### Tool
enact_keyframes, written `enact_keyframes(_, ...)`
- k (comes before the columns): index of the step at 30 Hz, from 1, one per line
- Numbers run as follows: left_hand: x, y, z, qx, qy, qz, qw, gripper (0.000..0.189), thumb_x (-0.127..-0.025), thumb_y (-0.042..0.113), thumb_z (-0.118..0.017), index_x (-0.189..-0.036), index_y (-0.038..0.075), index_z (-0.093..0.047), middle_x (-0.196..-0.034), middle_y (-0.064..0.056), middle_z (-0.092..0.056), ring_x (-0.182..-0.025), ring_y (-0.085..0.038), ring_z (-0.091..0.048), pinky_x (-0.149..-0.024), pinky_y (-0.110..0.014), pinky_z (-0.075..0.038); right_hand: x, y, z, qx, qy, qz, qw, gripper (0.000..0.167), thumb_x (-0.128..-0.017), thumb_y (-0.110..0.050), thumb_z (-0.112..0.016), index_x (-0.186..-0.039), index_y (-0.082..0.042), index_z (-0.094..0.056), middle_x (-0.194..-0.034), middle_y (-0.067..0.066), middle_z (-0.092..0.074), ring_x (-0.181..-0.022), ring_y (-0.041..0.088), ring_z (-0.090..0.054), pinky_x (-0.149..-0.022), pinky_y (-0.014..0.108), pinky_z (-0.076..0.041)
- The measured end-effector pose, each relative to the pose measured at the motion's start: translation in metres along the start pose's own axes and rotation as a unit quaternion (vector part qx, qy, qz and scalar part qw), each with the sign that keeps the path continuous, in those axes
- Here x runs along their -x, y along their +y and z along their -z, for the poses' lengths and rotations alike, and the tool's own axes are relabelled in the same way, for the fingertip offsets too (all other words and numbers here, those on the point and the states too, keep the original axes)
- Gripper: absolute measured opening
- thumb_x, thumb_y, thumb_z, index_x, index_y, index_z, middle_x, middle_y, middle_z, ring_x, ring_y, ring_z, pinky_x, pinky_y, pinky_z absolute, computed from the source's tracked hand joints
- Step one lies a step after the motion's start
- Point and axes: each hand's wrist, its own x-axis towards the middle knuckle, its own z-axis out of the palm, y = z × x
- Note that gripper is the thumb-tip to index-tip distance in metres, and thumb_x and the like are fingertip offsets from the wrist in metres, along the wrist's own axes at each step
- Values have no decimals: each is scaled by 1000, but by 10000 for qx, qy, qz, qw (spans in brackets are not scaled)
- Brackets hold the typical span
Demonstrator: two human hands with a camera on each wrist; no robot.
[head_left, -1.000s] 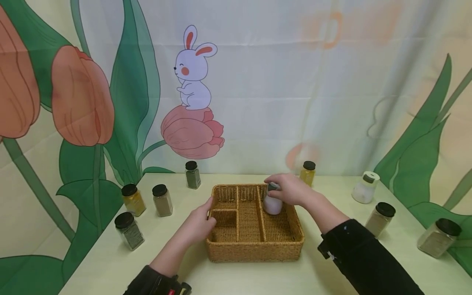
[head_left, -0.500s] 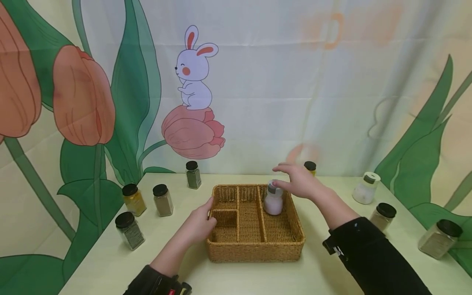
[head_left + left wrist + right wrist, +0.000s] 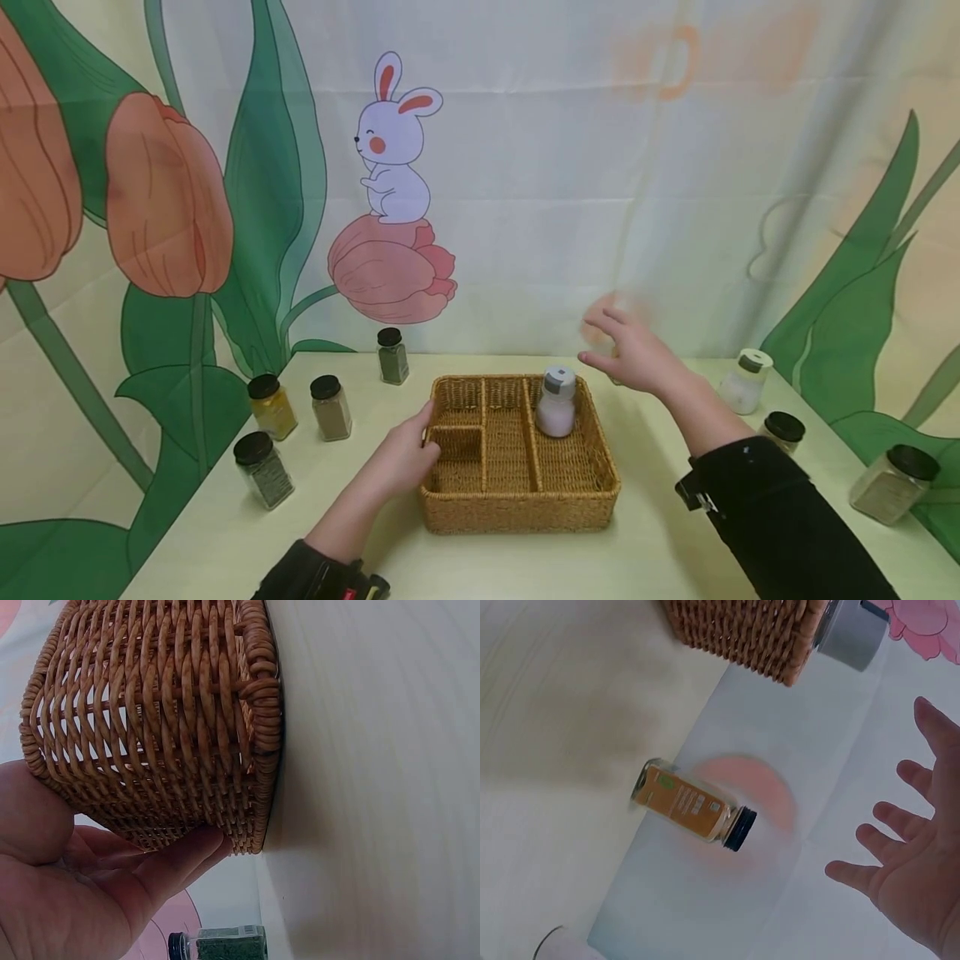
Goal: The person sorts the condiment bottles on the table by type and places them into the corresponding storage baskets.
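A woven wicker basket [image 3: 517,515] with several compartments sits on the table. My left hand [image 3: 401,454] grips its left wall; in the left wrist view, the thumb of this hand [image 3: 82,892] lies at the rim and the fingers press along the weave. A shaker bottle [image 3: 557,408] with white contents and a grey-and-white cap stands upright at the back of the right compartment. Beside it, up and to the right, my right hand [image 3: 637,358] is in the air, fingers spread and holding nothing. The black-capped spice jar [image 3: 684,802] near that hand is mostly hidden behind it in the head view.
Left of the basket stand a green jar [image 3: 392,357], a tan jar [image 3: 332,408], a yellow jar [image 3: 273,408] and a dark-green jar [image 3: 264,471]. To the right are a white shaker [image 3: 744,382], a partly hidden black-capped jar [image 3: 783,429] and a jar [image 3: 892,485] near the edge.
My right hand has let go of the shaker bottle in the right compartment and moved right and up, fingers spreading. The left hand and basket stay put.
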Motion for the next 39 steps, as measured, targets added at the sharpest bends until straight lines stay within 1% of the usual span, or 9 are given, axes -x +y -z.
enact_keyframes(2, 0, -1, 0, -16, 8, -28, 10000, 74, -96, 4, -49, -163, 5, -18, -161, -21, -31, -45, -11, -33, -45, -30, -39, 1, 4, 2, 102, -47, -112, 9999, 69, -97, -36, -69, -154, -5, -43, -161, 30, -24, -134, 52, -41, -107, 65, -35)
enact_keyframes(3, 0, -1, 0, -25, 11, -42, 10000, 74, -96, 4, -48, -163, 5, -18, -161, -21, -31, -45, -11, -32, -44, -30, -39, 1, 6, 3, 176, -49, -145, 9997, 69, -98, -36, -68, -154, -4, -42, -160, 32, -23, -140, 53, -32, -108, 66, -33)
enact_keyframes(5, 0, -1, 0, -10, 14, -26, 10000, 74, -96, 4, -48, -163, 5, -18, -161, -21, -31, -45, -11, -32, -44, -30, -38, 2, 11, 5, 312, -41, -191, 9993, 70, -98, -35, -68, -154, -3, -42, -159, 35, -22, -141, 55, -28, -109, 67, -31)
enact_keyframes(10, 0, -1, 0, -7, 8, -23, 10000, 74, -96, 4, -48, -163, 5, -18, -161, -22, -31, -46, -12, -33, -46, -32, -40, 3, 21, 9, 534, 102, -216, 9983, 71, -97, -35, -69, -151, 3, -43, -156, 37, -26, -141, 55, -27, -111, 66, -27)
enact_keyframes(17, 1, -2, 1, -20, 36, 28, 10000, 74, -96, 5, -49, -163, 5, -18, -161, -21, -32, -48, -13, -36, -47, -31, -41, 2, 27, 16, 648, 188, -381, 9970, 75, -97, -36, -69, -153, 3, -39, -156, 38, -25, -142, 55, -25, -110, 69, -26)
enact_keyframes(25, 1, -2, 0, 38, 15, -22, 10000, 74, -96, 4, -49, -163, 5, -18, -161, -21, -31, -46, -12, -35, -44, -30, -39, 4, 39, 24, 771, 121, -784, 9939, 80, -97, -43, -65, -157, -1, -33, -158, 37, -21, -143, 56, -21, -103, 78, -24)
enact_keyframes(29, 1, -2, 0, 80, 0, -23, 10000, 74, -96, 3, -48, -163, 5, -18, -162, -21, -31, -46, -12, -35, -44, -30, -38, 6, 46, 28, 761, 92, -956, 9925, 82, -97, -46, -64, -157, -1, -32, -158, 38, -18, -143, 56, -19, -102, 79, -25)
enact_keyframes(35, 0, -1, 0, 91, -32, 15, 10000, 74, -96, 4, -48, -163, 6, -17, -162, -21, -30, -45, -11, -35, -43, -29, -37, 10, 58, 34, 727, -7, -1253, 9895, 86, -97, -50, -62, -158, 0, -28, -159, 38, -12, -143, 57, -14, -100, 81, -21)
enact_keyframes(39, 0, -1, 0, 109, -34, 32, 9999, 74, -96, 4, -48, -164, 7, -17, -162, -21, -30, -45, -11, -35, -43, -29, -37, 13, 65, 38, 751, -2, -1395, 9874, 87, -97, -51, -62, -158, 1, -27, -159, 39, -11, -143, 59, -14, -101, 81, -22)
